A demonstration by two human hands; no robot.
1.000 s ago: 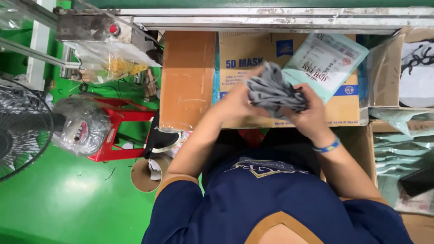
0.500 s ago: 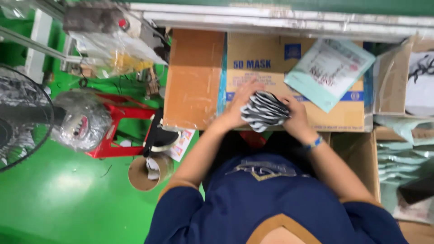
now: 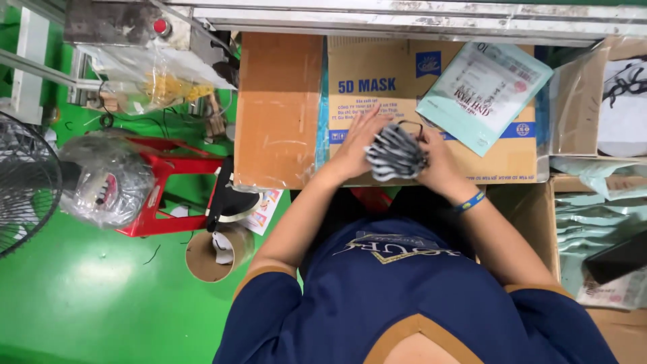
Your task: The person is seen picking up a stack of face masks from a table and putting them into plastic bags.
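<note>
A stack of grey face masks (image 3: 394, 154) sits between both my hands, just above a brown cardboard box (image 3: 377, 87). My left hand (image 3: 356, 145) presses against the stack's left side with fingers spread upward. My right hand (image 3: 438, 162) grips the stack's right side; a blue band circles that wrist. A pale green flat mask pouch (image 3: 482, 94) lies tilted on the box to the upper right of my hands, untouched.
A second plain cardboard box (image 3: 278, 108) stands left of the printed one. Open cartons with more green pouches (image 3: 593, 216) are on the right. On the green floor at left are a red stool (image 3: 172, 185), a fan (image 3: 23, 182) and a cardboard tube (image 3: 209, 256).
The mask stack has come down from near the green pouch to the box's front edge. My hands have turned and squeezed it into a tighter bundle.
</note>
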